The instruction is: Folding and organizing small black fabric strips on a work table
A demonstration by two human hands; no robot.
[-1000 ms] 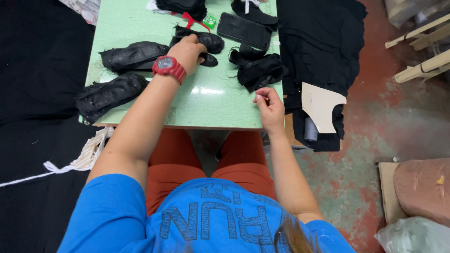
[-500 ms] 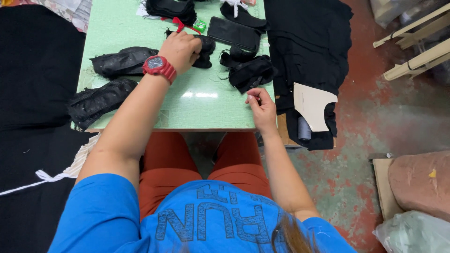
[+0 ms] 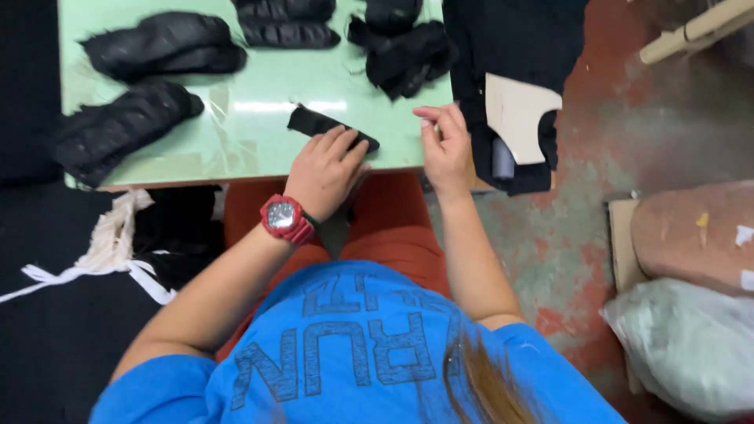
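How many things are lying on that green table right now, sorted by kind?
Bundles of black pieces: 5 (e.g.)
Single flat black piece under the left hand: 1
Total: 6

Whitish plastic bag (image 3: 691,345) on floor, lower right; brown cardboard box (image 3: 691,232) just behind.
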